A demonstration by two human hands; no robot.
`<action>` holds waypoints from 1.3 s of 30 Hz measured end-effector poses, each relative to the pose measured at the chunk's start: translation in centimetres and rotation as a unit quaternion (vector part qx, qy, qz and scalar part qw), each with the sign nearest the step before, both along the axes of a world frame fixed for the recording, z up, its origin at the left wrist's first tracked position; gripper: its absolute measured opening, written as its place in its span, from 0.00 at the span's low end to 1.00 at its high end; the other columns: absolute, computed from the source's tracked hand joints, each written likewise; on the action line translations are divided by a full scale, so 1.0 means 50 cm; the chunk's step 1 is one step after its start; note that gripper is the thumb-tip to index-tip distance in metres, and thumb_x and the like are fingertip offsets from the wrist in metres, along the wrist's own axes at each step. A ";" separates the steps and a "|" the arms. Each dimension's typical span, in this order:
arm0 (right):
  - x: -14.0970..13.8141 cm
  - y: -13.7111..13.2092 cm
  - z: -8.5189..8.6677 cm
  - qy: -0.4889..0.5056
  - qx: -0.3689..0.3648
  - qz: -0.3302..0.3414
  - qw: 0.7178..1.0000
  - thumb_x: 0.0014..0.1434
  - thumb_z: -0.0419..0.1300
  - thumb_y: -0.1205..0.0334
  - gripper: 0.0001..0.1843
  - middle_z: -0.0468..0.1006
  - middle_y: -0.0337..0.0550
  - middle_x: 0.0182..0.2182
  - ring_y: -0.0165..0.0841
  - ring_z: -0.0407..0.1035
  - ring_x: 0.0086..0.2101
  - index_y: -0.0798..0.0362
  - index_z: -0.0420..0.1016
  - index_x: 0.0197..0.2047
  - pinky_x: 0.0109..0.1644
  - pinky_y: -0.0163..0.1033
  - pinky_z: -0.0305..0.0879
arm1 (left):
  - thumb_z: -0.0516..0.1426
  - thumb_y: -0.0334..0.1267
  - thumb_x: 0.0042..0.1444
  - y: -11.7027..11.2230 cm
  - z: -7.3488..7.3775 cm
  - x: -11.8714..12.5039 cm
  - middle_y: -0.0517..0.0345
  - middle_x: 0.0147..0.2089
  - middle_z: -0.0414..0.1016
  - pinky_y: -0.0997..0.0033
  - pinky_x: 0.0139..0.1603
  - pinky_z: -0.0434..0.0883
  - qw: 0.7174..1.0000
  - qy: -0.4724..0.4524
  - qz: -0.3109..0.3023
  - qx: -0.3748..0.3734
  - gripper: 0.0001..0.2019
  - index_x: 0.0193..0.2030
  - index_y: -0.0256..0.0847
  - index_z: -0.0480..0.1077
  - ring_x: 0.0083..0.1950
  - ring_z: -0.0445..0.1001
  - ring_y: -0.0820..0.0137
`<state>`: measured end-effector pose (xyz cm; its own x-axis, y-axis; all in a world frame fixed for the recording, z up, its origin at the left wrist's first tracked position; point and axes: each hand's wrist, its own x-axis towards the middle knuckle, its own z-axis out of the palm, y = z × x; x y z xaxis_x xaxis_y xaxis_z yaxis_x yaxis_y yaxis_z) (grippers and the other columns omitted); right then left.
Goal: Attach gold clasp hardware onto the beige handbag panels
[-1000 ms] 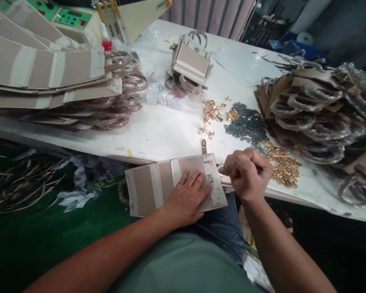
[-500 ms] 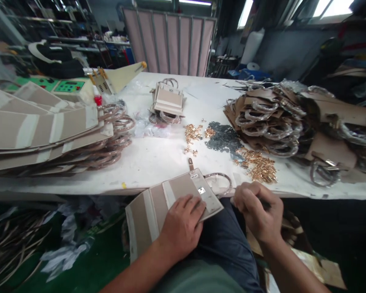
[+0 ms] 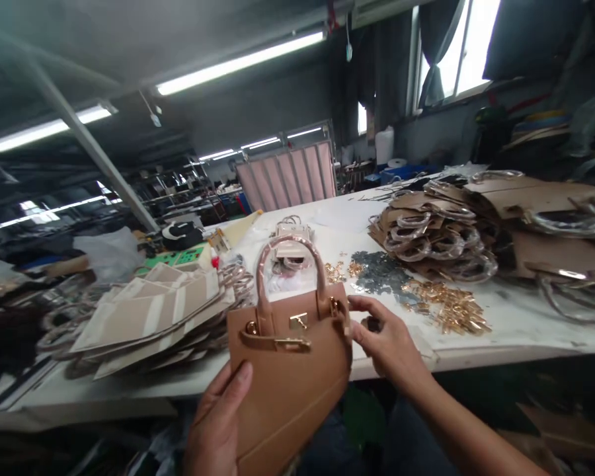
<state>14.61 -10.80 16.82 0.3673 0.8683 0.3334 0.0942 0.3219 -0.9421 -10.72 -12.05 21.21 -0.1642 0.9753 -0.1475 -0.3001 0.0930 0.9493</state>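
Observation:
I hold a tan leather bag panel (image 3: pixel 287 377) upright in front of me, its wrapped loop handle (image 3: pixel 290 254) on top and a gold clasp and strap (image 3: pixel 277 342) across its front. My left hand (image 3: pixel 218 423) grips the panel's lower left edge, thumb on the front. My right hand (image 3: pixel 384 340) is closed on the panel's upper right edge beside the handle's base, with a small dark thing between the fingers that I cannot make out.
A white worktable (image 3: pixel 515 324) carries gold fittings (image 3: pixel 449 307), dark grey small parts (image 3: pixel 379 271), a heap of brown panels with wrapped handles (image 3: pixel 436 238) at right, and a fanned stack of beige panels (image 3: pixel 149 317) at left. A green control box (image 3: pixel 176 258) stands behind.
The panel lay face down on my lap under my flat left hand; now it is turned over and lifted upright, both hands on its edges. The view has tilted up to the room.

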 end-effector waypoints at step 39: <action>0.042 0.064 -0.068 0.227 -0.185 0.248 0.923 0.52 0.78 0.43 0.23 0.80 0.39 0.26 0.30 0.70 0.26 0.55 0.83 0.35 0.33 0.35 0.65 | 0.68 0.73 0.47 0.228 -0.090 -0.017 0.32 0.59 0.79 0.41 0.64 0.71 0.875 -0.039 -0.478 0.062 0.49 0.65 0.34 0.75 0.61 0.76 0.39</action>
<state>16.72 -7.61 13.41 -0.0774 0.9908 -0.1109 -0.4098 -0.1330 -0.9024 -11.57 -0.67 16.72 0.7418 0.6706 -0.0054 -0.2053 0.2348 0.9501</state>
